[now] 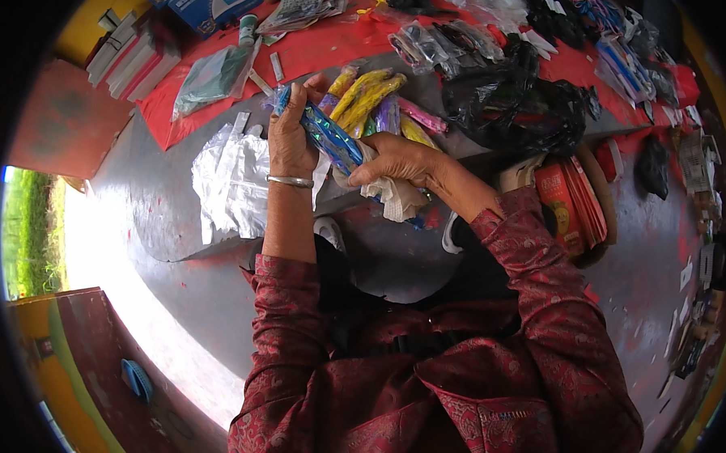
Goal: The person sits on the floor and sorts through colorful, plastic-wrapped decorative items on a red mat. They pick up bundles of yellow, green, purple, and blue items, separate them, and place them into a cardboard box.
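My left hand (294,129), with a metal bangle at its wrist, grips one end of a shiny blue plastic-wrapped bundle (330,141). Around the lower end of that bundle, my right hand (396,161) holds a crumpled beige cloth or paper (394,199). Just beyond my hands lie yellow bundles (365,99), a purple one (387,115) and a pink one (424,116), all in glossy wrapping. White plastic bags (234,181) lie to the left of my left hand. What the blue wrapping contains cannot be told.
Black plastic bags (514,114) sit at the right on the table with a red cover (316,36). Clear packets (447,45) lie farther back, and a bagged green item (214,77) at the left. Below right stands a cardboard box (606,219) holding red packets (567,205).
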The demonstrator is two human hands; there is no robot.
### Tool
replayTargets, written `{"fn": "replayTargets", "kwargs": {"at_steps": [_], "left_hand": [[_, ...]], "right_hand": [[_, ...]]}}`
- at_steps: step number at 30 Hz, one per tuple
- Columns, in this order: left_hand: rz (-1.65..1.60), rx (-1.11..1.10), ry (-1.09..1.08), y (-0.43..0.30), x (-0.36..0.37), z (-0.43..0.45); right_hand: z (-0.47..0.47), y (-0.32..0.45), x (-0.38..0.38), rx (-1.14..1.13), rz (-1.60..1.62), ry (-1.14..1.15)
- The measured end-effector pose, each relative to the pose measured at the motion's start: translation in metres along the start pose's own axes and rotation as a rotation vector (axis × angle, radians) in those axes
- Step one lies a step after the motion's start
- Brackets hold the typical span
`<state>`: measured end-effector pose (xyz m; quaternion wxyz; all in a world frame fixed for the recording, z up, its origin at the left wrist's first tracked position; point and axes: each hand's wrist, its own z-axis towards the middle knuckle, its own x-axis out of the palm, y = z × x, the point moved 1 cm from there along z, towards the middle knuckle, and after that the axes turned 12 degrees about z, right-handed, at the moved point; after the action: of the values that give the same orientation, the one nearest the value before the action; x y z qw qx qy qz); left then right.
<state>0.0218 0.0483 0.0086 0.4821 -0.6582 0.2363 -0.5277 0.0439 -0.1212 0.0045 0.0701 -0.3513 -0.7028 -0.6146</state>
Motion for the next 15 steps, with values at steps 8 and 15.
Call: {"fn": "replayTargets", "kwargs": {"at_steps": [8, 15], "left_hand": [[-0.274, 0.110, -0.132, -0.016, -0.023, 0.005], [-0.281, 0.171, -0.132, -0.031, -0.046, 0.009]], "right_hand": [[-0.009, -0.011, 0.000, 0.063, -0.042, 0.042], [-0.023, 0.002, -0.003, 0.048, 0.018, -0.029]]}}
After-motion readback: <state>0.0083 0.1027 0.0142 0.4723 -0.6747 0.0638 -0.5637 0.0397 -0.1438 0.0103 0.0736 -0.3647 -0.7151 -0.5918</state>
